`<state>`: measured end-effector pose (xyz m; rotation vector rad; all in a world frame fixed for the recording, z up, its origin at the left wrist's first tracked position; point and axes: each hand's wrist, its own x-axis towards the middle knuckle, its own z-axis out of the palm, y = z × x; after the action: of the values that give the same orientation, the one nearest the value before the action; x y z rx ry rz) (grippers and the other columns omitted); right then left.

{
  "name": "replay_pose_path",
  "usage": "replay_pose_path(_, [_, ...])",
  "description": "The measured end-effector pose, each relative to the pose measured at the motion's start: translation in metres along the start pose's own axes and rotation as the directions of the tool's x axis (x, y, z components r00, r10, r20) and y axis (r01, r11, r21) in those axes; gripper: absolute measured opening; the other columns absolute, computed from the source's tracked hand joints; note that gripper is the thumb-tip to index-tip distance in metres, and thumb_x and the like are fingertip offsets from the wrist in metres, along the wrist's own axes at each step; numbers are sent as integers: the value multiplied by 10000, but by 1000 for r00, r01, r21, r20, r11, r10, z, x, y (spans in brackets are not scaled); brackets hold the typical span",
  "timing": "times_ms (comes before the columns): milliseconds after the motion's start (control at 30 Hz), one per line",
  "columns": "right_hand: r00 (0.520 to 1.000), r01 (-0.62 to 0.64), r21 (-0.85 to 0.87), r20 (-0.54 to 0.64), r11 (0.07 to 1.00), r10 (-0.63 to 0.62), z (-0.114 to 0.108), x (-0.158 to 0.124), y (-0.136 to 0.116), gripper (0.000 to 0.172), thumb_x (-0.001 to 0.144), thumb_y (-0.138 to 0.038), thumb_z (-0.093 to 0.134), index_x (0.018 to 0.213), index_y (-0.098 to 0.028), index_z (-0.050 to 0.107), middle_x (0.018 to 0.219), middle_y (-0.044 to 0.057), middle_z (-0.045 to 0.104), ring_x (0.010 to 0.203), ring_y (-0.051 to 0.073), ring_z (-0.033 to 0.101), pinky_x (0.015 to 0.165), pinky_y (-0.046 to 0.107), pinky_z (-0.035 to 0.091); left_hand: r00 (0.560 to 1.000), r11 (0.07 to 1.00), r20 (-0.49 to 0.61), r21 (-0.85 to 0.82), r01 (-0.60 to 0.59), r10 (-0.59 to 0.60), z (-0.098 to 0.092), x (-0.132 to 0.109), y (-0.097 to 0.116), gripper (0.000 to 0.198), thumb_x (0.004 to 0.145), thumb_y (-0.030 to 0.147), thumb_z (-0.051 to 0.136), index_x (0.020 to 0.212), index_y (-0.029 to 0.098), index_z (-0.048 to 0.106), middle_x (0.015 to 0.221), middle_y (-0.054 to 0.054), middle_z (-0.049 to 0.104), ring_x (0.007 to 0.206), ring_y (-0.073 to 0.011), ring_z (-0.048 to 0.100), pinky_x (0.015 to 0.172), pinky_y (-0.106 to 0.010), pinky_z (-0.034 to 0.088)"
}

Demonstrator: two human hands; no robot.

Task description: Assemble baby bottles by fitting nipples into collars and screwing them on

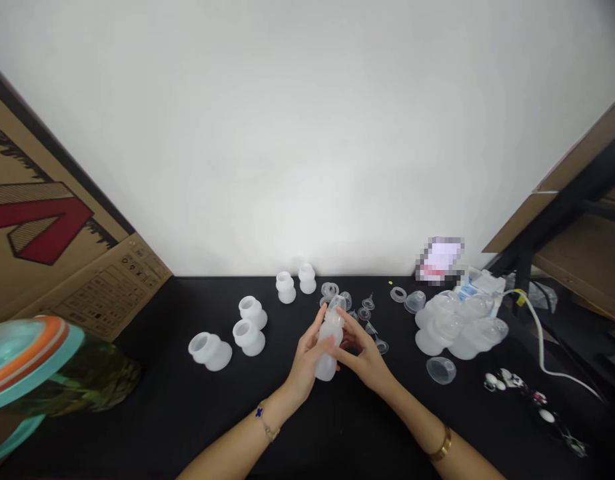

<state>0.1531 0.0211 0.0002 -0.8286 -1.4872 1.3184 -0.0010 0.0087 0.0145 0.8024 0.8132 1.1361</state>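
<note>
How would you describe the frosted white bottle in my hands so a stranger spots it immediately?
Go to the middle of the flat black table. There, a left hand and a right hand hold a frosted white bottle. It alone is held: the waisted white bottles with open mouths are to its left, and the white bottles with clear domes cluster to its right.

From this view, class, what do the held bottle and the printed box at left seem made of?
The bottle looks like matte plastic, possibly silicone, being milky and translucent. The box seems dull cardboard: brown, with printed markings.
</note>
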Motion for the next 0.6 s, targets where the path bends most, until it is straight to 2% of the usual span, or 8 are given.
replay_pose_path(67, [1000,4,3,-16,1000,-4,0,0,0,670,846,-369,769,1444,-340,469,1125,51,688,937,222,659,759,342,535,1000,1000,5,-8,4,-4,0,0,0,844,826,369,747,1554,326,323,1130,-90,711,618,-142,622,523,-261,559])
replay_pose_path(367, [999,45,55,-3,997,-45,-3,0,-1,590,833,-315,790,1353,-338,512,1115,43,711,959,227,674,758,355,528,1000,1000,-15,-17,5,-5,-2,0,-3,809,812,334,772,1528,281,400,794,-26,684,544,-124,566,499,-257,558])
replay_pose_path(600, [999,42,68,-21,997,-41,-4,1,2,565,799,-299,825,1296,-331,558,1047,24,724,913,210,692,750,341,535,1000,1000,-30,-17,10,-10,0,-1,-3,858,770,351,797,1527,258,404,881,-58,711,594,-154,611,492,-261,558])
